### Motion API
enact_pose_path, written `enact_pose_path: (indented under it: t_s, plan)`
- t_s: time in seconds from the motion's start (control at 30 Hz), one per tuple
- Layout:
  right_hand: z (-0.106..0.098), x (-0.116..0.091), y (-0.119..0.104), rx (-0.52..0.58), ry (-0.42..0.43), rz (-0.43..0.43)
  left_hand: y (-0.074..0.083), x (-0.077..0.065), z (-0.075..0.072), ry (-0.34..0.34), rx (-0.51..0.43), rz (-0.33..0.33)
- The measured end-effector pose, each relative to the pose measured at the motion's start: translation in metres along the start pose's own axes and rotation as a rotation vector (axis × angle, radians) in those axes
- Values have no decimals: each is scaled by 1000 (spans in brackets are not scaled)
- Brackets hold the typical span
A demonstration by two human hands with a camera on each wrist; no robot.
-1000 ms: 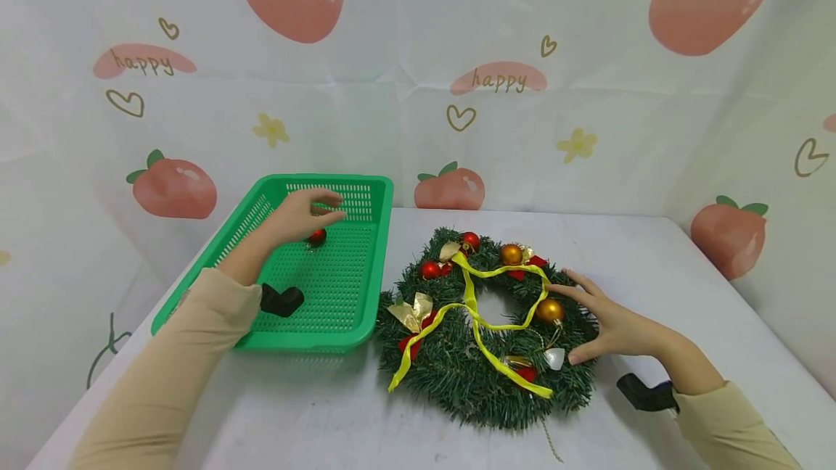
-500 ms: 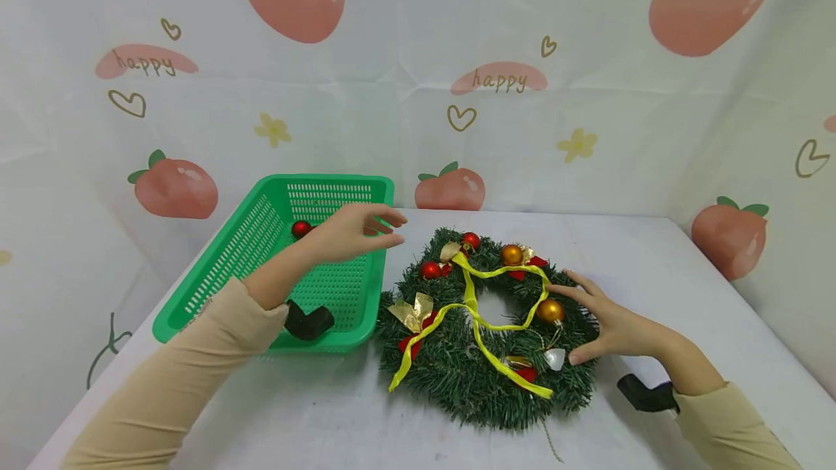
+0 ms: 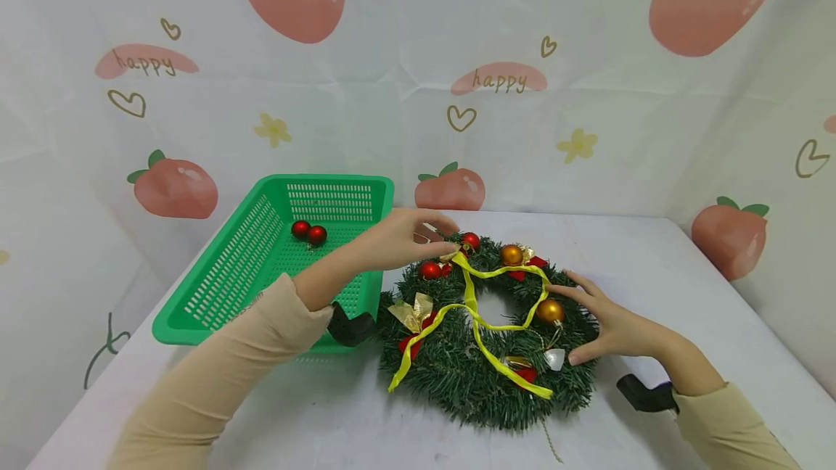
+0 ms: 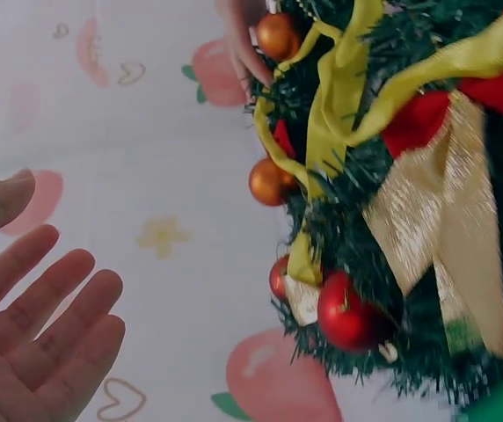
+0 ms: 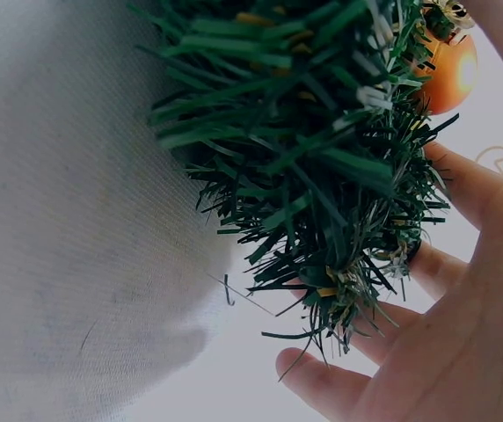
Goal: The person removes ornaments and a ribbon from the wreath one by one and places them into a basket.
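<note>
A green Christmas wreath (image 3: 451, 383) lies on the table, trimmed with red and gold baubles, gold bows and a yellow ribbon (image 3: 490, 361). My left hand (image 3: 401, 241) hovers at its upper left, near a red bauble (image 3: 429, 270). In the left wrist view that hand (image 4: 45, 343) shows loosely bent fingers and an empty palm, apart from the wreath. My right hand (image 3: 617, 328) holds the wreath's right edge, its thumb and fingers spread about it. In the right wrist view some fingertips of this hand (image 5: 445, 343) are hidden behind the green needles.
A green plastic basket (image 3: 385, 201) stands left of the wreath, with two red baubles (image 3: 308, 232) inside. The left forearm reaches across its near right corner. Behind the white table (image 3: 294, 419) hangs a peach-patterned cloth (image 3: 366, 114).
My left hand has moved right from over the basket to the wreath's upper left, uncovering both red baubles in the basket. The right hand and the wreath have stayed put.
</note>
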State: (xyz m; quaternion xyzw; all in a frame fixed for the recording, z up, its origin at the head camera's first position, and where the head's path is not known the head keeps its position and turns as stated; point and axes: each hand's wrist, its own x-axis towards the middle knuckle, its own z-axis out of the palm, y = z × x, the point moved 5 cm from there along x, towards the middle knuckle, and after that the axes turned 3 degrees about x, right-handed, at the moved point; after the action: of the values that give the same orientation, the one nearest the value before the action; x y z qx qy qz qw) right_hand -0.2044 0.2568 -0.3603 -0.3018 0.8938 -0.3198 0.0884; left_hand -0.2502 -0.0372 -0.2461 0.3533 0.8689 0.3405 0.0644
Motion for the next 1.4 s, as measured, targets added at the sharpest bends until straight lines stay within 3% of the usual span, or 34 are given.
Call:
enact_pose_path:
  t_s: [0.17, 0.5, 0.7, 0.87, 0.93, 1.4]
  plan:
    - [0, 0, 0, -2, 2, -2, -1, 14, 8, 12, -22, 12]
    - [0, 1, -1, 5, 0, -2, -22, 31, 16, -3, -50, -106]
    - [1, 1, 0, 5, -3, -2, -42, 35, 24, -92, -120, -221]
    - [1, 1, 0, 8, -6, 0, -51, 39, 32, -163, -76, -266]
    - [1, 1, 0, 11, -8, 2, -53, 40, 34, -172, -44, -283]
    - [0, 1, 1, 20, -20, 15, -63, 41, 45, -198, -45, -423]
